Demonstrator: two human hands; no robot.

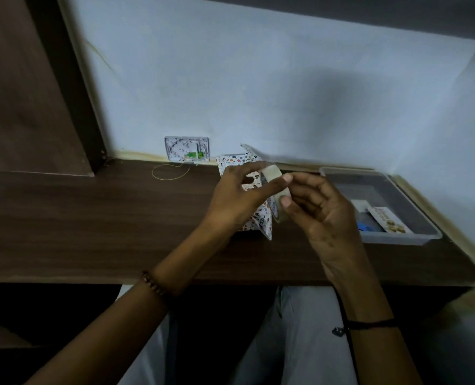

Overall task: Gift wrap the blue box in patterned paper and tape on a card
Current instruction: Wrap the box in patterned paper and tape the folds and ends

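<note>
The box (247,190), covered in white patterned paper with loose flaps sticking up and down at its right end, sits on the dark wooden tabletop (105,218) at the centre of the frame, partly hidden behind the left hand (239,198). Just in front of it a roll of tape (273,190) is pinched between both hands: the left hand's fingers (275,184) close on its upper rim and the right hand (322,209) grips its lower edge. A clear plastic tray (414,215) holding a card (389,223) lies at the right, and a patterned card (186,148) leans on the wall at upper left of centre.
</note>
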